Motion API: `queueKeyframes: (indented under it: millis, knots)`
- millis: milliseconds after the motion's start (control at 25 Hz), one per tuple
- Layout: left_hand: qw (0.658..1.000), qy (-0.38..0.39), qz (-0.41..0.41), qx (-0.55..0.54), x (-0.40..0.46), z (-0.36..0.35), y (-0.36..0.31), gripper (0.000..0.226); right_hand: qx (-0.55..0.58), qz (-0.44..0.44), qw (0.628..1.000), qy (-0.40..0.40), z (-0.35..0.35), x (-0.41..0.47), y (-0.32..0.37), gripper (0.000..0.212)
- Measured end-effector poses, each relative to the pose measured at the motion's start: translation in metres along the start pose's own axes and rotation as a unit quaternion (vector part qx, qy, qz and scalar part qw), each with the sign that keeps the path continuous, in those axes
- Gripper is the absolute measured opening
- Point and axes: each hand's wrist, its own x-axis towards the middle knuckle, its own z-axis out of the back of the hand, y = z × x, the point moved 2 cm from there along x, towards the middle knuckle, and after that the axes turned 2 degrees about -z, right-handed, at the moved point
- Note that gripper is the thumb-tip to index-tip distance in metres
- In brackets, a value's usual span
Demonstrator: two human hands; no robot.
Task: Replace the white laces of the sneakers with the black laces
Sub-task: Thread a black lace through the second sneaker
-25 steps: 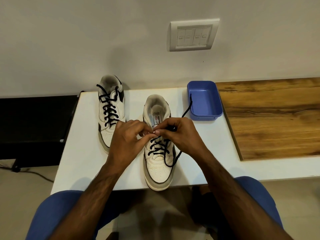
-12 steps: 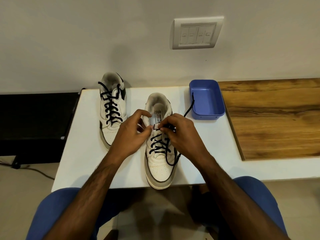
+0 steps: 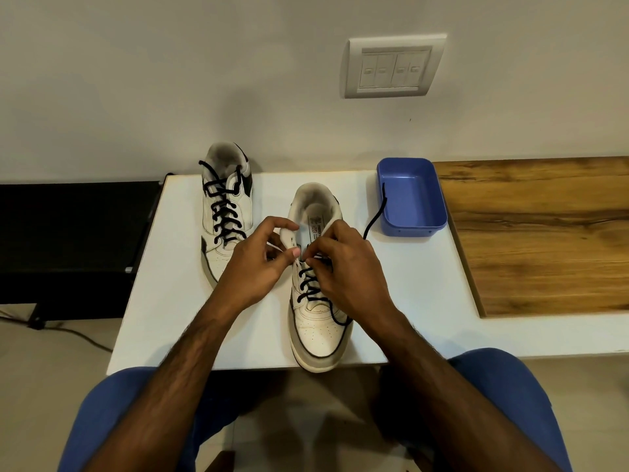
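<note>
Gripping the near shoe's upper left eyelet flap between thumb and curled fingers, the left hand holds that edge up and outward beside the tongue. The right hand is bent over the middle of the same shoe, its fingertips pinching the black lace at the upper eyelets, close to the left thumb. This shoe stands on the white table with its toe at the near edge, pointing toward the person. Black lace crosses its lower eyelets; the upper ones are not yet laced. One loose strand loops down over the right side of the toe, and another runs from behind the right hand up to the blue tray, its tip lying over the tray's left wall. The far shoe stands to the left and further back, near the wall, laced in black from bottom to top, apart from the near shoe. The tray sits at the table's right rear, just beside a wooden board. A switch plate is fixed to the wall above. Blue-clad knees show below the table edge.
</note>
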Motion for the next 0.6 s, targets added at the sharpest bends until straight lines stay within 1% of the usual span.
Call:
queueKeyframes:
  millis: [160, 320, 400, 480, 520, 560, 600]
  knots:
    - [1.000, 0.004, -0.001, 0.000, 0.000, -0.001, 0.001, 0.030, 0.026, -0.002, 1.000, 0.006, -0.002, 0.001, -0.003, 0.009]
    - [1.000, 0.013, -0.009, -0.010, 0.001, 0.000, 0.002, 0.033, 0.034, -0.030, 0.999, -0.015, -0.009, -0.002, 0.000, 0.009]
    - [0.999, 0.033, -0.017, -0.014, -0.001, 0.002, 0.005, 0.044, 0.040, -0.036, 0.998, -0.022, -0.011, -0.004, -0.001, 0.009]
    - [0.998, 0.054, -0.009, -0.042, -0.001, 0.005, 0.010, 0.062, 0.047, -0.038, 0.998, -0.015, -0.008, -0.004, -0.003, 0.009]
    - [0.997, 0.058, -0.003, -0.047, -0.001, 0.005, 0.013, 0.064, 0.043, -0.039, 0.998, -0.006, -0.007, -0.005, -0.004, 0.009]
    - [0.998, 0.057, 0.000, -0.033, -0.001, 0.004, 0.016, 0.057, 0.041, -0.040, 0.998, 0.001, -0.006, -0.005, -0.004, 0.010]
    - [0.998, 0.058, -0.005, -0.002, -0.001, 0.004, 0.018, 0.044, 0.055, -0.047, 0.997, 0.007, -0.006, -0.005, -0.004, 0.012]
